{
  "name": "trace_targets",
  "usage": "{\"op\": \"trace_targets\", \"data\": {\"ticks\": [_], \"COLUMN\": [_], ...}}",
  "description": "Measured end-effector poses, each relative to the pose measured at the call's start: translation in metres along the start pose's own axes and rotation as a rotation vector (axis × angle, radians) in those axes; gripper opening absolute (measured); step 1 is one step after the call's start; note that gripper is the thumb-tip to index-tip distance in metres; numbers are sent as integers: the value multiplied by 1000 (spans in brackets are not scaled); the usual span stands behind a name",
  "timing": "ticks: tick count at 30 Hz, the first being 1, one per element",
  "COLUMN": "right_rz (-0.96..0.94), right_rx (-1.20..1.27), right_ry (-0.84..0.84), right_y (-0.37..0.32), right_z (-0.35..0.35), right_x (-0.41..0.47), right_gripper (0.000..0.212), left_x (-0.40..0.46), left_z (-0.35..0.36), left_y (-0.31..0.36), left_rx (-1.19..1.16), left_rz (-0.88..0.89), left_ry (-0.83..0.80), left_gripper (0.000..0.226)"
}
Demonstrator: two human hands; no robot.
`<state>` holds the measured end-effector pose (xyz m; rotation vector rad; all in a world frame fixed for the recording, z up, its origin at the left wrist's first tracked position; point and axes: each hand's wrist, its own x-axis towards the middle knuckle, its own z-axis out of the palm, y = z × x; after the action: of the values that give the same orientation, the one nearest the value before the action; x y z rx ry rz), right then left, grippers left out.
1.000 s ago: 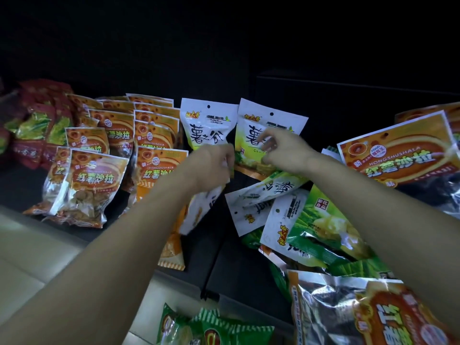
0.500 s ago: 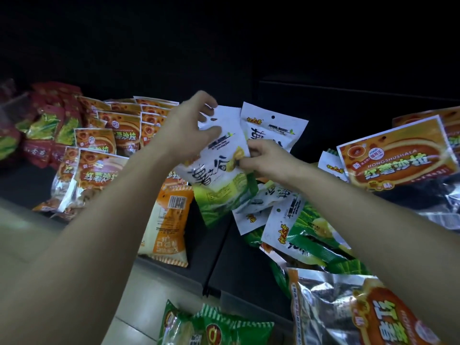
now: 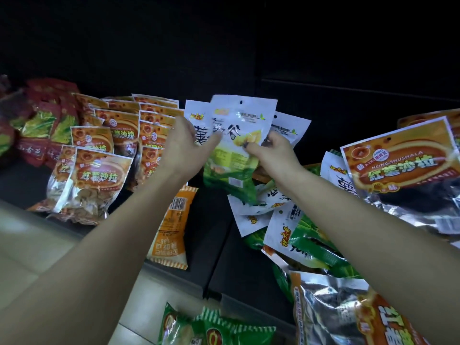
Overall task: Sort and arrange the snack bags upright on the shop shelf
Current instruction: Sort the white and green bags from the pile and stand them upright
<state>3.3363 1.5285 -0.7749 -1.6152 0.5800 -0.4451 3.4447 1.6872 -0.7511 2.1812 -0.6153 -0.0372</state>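
At the back of the dark shop shelf (image 3: 204, 235), a white-and-green snack bag (image 3: 236, 145) is held upright between both hands, its hang-hole edge on top and its printed face toward the camera. It stands just in front of two matching white bags (image 3: 196, 115), so the likely aim is to seat it as the front bag of that row. The right hand (image 3: 271, 151) grips it: curled fingers pinch the bag's right side near the middle, which probably keeps the floppy pouch from folding. The left hand (image 3: 185, 148) is loosely spread, its fingers reaching behind the bag's left edge against the white bags at the rear, seemingly bracing them so they do not tip; whether it also pinches the front bag I cannot tell. Both forearms stretch forward and slightly upward, converging on the bag. Left of it, orange bags (image 3: 99, 175) already stand in tidy upright rows. Right of it, more white-and-green bags (image 3: 293, 232) lie flat and overlapping in a loose heap, not yet sorted, and an orange packet (image 3: 173, 225) lies face down beside the left forearm
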Motion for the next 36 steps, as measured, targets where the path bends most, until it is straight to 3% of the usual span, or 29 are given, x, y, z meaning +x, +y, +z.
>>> {"op": "trace_targets", "data": {"ticks": [3, 5, 8, 10, 13, 15, 17, 20, 22, 24, 26, 28, 33, 36], "right_rz": [-111, -178, -85, 5, 71, 73, 106, 198, 208, 174, 135, 121, 168, 150], "right_rx": [-57, -132, -80, 14, 91, -5, -115, -129, -105, -137, -186, -212, -186, -139], "right_ry": [-107, -241, -410, -463, -388, -214, -128, -189, -222, -181, -57, 61, 149, 246], "right_y": [-7, -12, -16, -16, -13, -6, 1, 5, 12, 15, 19, 24, 23, 23], "right_z": [15, 22, 17, 9, 3, 4, 5, 8, 11, 14, 17, 19, 28, 23], "right_x": [-10, -16, -15, -12, -8, 0, 7, 13, 19, 21, 21, 25, 28, 30], "right_gripper": [24, 36, 60, 63, 45, 33, 45, 82, 80, 45, 27, 29, 18, 26], "left_x": [-5, -4, -7, -10, -8, -6, -3, 0, 4, 8, 10, 8, 5, 5], "left_z": [12, 17, 8, 3, 3, 1, -4, -7, -5, -1, 4, 12, 32, 38], "left_y": [20, 23, 17, 11, 4, 0, -6, -10, -14, -21, -27, -32, -43, -43], "left_rx": [-246, -361, -479, -511, -592, -695, -744, -804, -790, -705, -490, -386, -87, 47], "left_rz": [-130, -185, -211, -209, -257, -419, -507, -496, -500, -463, -348, -250, -44, 12], "left_ry": [-220, -241, -305, -371, -358, -317, -291, -310, -297, -209, -127, -89, -113, -63], "left_gripper": [76, 76, 79, 76, 37, 38, 45, 33, 27, 36, 50, 61, 84, 91]}}
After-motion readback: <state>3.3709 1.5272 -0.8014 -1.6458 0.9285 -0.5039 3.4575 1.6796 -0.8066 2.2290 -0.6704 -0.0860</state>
